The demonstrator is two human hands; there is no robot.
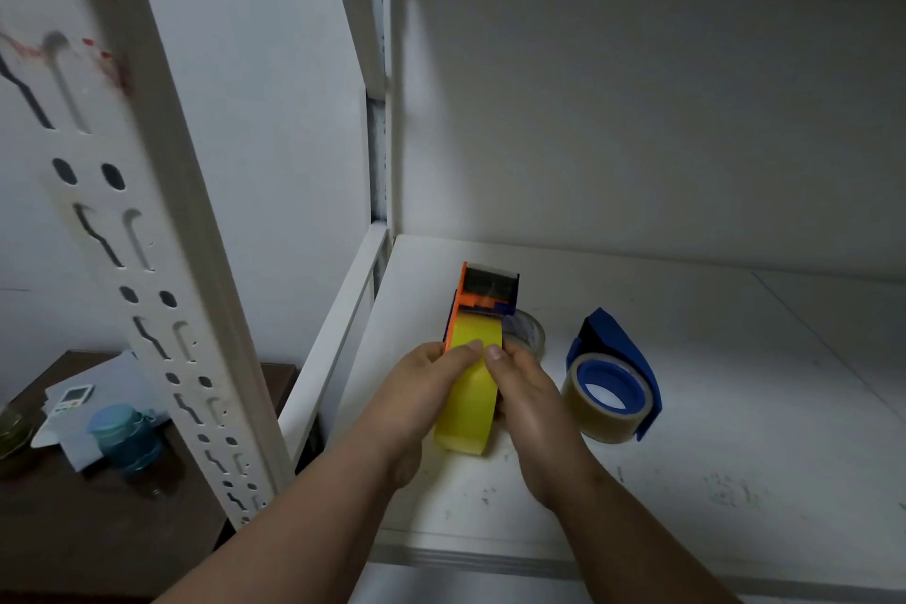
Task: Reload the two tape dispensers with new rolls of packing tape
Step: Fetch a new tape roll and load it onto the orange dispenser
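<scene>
Both forearms come in from the near edge over a white shelf (pixel 686 456). Left hand (pixel 421 387) and right hand (pixel 527 400) meet round a yellow roll (pixel 470 387), held on edge just above the shelf. Left hand's fingers curl over the roll's left side, thumb on the tread. Right hand grips the right side, thumb on the tread beside the left thumb. The roll's far end sits in an orange dispenser (pixel 483 294), orange side plate to the left, dark cutter head at the far end. Can't tell if the roll is fully seated on the hub.

Right of the hands, apart from them: blue dispenser (pixel 615 353) lying on the shelf, with a tan roll (pixel 600 417) round its blue hub. Just behind the right hand, a clear roll (pixel 527 334) lies flat on the shelf, partly hidden by the orange dispenser.

Left of the shelf: a slotted white upright (pixel 147 235). Lower left beyond it, a dark bench (pixel 73 530) with a teal jar (pixel 125 437), white papers (pixel 98 387) and a small white remote (pixel 68 400).

Far: white wall panel behind the shelf.
</scene>
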